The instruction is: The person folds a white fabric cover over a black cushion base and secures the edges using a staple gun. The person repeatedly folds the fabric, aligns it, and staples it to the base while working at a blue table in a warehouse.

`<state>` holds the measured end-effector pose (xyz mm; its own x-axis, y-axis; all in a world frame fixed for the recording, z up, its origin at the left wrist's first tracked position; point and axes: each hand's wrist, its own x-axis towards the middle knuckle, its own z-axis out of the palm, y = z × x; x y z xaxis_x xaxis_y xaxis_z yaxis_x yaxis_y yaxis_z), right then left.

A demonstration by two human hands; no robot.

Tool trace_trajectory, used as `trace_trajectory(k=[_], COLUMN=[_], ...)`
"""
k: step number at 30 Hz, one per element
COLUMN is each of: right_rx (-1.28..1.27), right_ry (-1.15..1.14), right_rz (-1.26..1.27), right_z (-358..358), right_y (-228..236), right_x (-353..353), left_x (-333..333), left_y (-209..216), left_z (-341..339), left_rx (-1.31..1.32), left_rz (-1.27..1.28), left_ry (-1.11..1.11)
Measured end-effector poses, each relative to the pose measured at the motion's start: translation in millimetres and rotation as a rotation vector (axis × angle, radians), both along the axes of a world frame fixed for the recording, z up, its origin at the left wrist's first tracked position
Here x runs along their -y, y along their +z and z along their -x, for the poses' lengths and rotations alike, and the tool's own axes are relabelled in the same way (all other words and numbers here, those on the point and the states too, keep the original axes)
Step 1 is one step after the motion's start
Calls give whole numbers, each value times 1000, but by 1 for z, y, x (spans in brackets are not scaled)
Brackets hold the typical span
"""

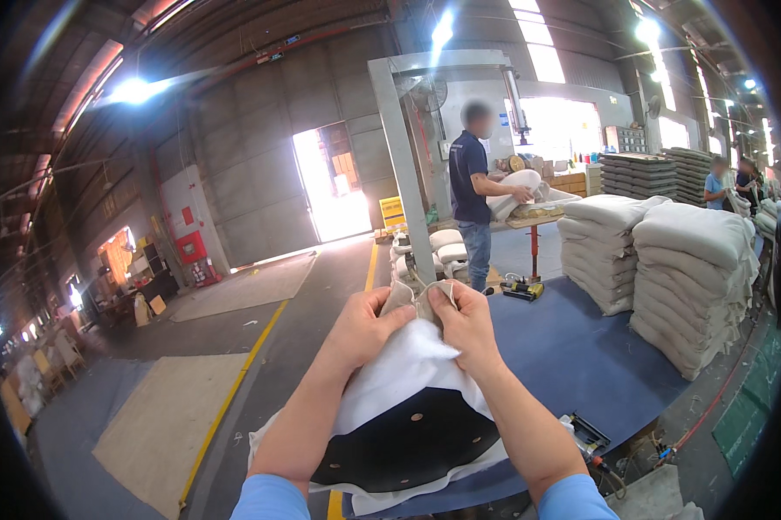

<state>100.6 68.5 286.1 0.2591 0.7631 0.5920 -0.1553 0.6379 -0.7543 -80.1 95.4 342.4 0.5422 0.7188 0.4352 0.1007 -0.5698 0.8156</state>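
Right before me lies a seat cushion, its underside up, with a black board (408, 438) that has several small holes. White padding (399, 364) wraps over the board's far edge. My left hand (362, 328) pinches one edge of the beige fabric cover (421, 305) between thumb and fingers. Gripping the same cover a little to the right is my right hand (467, 328). Both hands are close together above the cushion's far end, and the cloth between them is gathered and folded. A staple gun (588, 433) rests on the table near my right forearm.
The cushion is on a blue-covered table (572, 342). Tall stacks of beige cushions (694, 277) stand at its right side. A yellow and black tool (522, 289) lies at its far edge. Beyond, a co-worker (473, 199) handles a cushion beside a grey metal frame (399, 156). A red hose (702, 416) runs at right.
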Motion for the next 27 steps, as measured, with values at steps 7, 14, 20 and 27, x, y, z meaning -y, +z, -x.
trace_trajectory(k=[7, 14, 20, 27], right_rx=[249, 479, 529, 530], right_ry=[127, 218, 280, 319], right_rz=[163, 310, 413, 380], right_z=[-39, -60, -71, -69], right_y=[23, 65, 72, 76], right_x=[5, 6, -2, -2], left_x=[-11, -12, -9, -19], left_y=[-4, -5, -4, -9], left_z=[-5, -12, -19, -18], left_rx=[115, 92, 111, 79], left_rz=[128, 67, 89, 23], left_ry=[-60, -65, -67, -72])
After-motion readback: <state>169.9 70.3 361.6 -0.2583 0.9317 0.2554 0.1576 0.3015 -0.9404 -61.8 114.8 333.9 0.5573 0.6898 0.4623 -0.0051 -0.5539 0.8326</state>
